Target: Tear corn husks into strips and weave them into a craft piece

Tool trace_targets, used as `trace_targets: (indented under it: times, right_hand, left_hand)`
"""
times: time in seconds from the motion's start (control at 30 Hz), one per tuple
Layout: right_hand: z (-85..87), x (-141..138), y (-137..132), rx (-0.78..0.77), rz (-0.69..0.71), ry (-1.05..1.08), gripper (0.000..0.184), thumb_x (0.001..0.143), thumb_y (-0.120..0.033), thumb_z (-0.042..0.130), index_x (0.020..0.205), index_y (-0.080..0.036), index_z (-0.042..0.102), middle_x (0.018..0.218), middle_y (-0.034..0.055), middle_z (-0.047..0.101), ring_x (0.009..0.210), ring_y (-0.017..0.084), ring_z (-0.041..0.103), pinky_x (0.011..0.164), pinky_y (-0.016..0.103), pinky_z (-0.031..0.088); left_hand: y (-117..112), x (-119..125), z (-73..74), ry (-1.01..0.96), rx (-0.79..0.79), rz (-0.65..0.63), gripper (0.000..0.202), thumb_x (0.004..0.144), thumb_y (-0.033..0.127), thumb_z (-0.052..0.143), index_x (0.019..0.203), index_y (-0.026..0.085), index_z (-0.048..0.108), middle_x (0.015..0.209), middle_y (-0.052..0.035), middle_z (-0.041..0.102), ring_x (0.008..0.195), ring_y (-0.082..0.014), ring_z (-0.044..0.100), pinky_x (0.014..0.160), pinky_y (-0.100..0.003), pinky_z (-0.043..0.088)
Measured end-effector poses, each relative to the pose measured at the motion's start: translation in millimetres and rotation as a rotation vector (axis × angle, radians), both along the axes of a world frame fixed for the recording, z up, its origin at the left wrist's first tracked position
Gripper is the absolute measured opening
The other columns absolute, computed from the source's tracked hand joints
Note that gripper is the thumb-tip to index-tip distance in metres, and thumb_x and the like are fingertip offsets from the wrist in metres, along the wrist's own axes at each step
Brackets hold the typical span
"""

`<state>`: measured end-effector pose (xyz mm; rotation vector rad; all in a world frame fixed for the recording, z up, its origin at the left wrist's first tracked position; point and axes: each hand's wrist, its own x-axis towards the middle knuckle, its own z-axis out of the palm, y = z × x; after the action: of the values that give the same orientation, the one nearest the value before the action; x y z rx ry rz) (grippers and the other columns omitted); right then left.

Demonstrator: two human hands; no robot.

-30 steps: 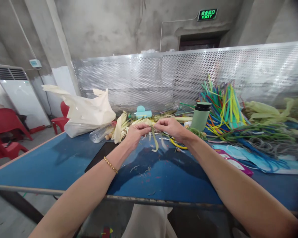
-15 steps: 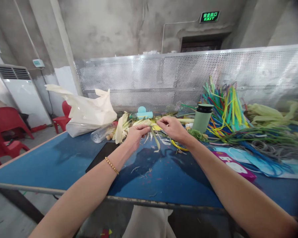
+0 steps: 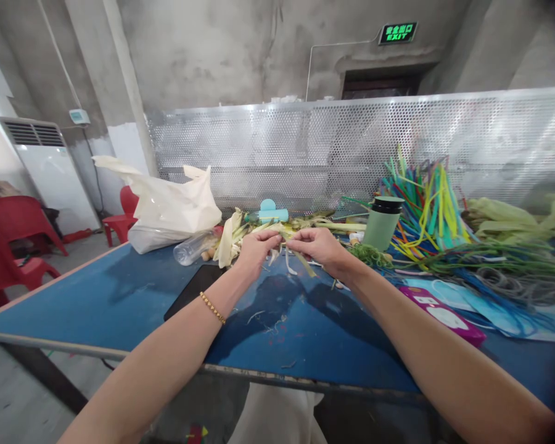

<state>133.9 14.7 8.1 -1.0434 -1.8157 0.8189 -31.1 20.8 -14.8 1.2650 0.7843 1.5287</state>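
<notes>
Above the blue table [image 3: 134, 308], my left hand [image 3: 258, 248] pinches pale green corn husk strips [image 3: 306, 265] between thumb and fingertips. Close beside it, my right hand [image 3: 321, 246] is closed on the same strips, its fingertips nearly meeting the left ones. Narrow ends hang down below both hands. Just left of my left hand lie loose cream corn husks [image 3: 229, 240]. Behind my fingers, more husk and stalk pieces are partly hidden. A gold bead bracelet [image 3: 211, 307] circles my left wrist.
At left stand a white plastic bag [image 3: 173, 206], a clear bottle [image 3: 192, 248] and a black tablet-like slab [image 3: 192, 290]. To the right are a green jar [image 3: 383, 225], colourful strips [image 3: 432, 203], green cords [image 3: 499, 256] and a purple package [image 3: 444, 313]. A perforated metal screen [image 3: 268, 148] rises behind.
My right hand has come down and closer to my left, its fingertips now on the husk strips. The hanging ends have shifted. The whole view has moved slightly.
</notes>
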Motion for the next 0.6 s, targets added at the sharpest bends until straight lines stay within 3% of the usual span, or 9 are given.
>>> trace_targets:
  times: [0.17, 0.27, 0.37, 0.6]
  right_hand:
    - [1.9, -3, -6, -0.205, 0.124, 0.191, 0.034, 0.068, -0.044, 0.074, 0.062, -0.016, 0.055, 0.042, -0.0087, 0.035, 0.038, 0.003, 0.025, 0.037, 0.02, 0.016]
    - [1.1, -11, -11, -0.271, 0.151, 0.308, 0.034, 0.065, -0.041, 0.078, 0.062, -0.015, 0.056, 0.044, -0.0064, 0.044, 0.036, 0.003, 0.031, 0.035, 0.019, 0.022]
    - [-1.0, -21, -17, -0.338, 0.189, 0.407, 0.033, 0.062, -0.039, 0.08, 0.065, -0.015, 0.057, 0.046, -0.0052, 0.049, 0.036, 0.004, 0.037, 0.034, 0.019, 0.029]
    - [-10.3, -33, -20, -0.387, 0.249, 0.494, 0.03, 0.065, -0.036, 0.077, 0.063, -0.015, 0.055, 0.044, -0.0043, 0.05, 0.036, 0.006, 0.042, 0.034, 0.02, 0.035]
  left_hand:
    - [-3, 0, 2.5, 0.04, 0.036, 0.041, 0.013, 0.058, 0.021, 0.074, 0.063, 0.012, 0.067, 0.052, 0.0021, 0.055, 0.046, -0.0053, 0.038, 0.047, -0.023, 0.026]
    - [-3, 1, 1.6, 0.023, 0.042, 0.015, 0.012, 0.059, 0.021, 0.071, 0.064, 0.012, 0.065, 0.052, 0.001, 0.056, 0.048, -0.008, 0.047, 0.05, -0.023, 0.034]
    - [-1, 2, 0.0, -0.032, 0.08, -0.008, 0.012, 0.058, 0.02, 0.071, 0.064, 0.012, 0.064, 0.062, -0.0009, 0.061, 0.057, -0.0102, 0.054, 0.061, -0.025, 0.044]
    - [2, 1, -3.2, 0.06, 0.223, 0.092, 0.01, 0.067, 0.023, 0.066, 0.064, 0.014, 0.064, 0.061, 0.0015, 0.059, 0.06, -0.0095, 0.05, 0.063, -0.023, 0.041]
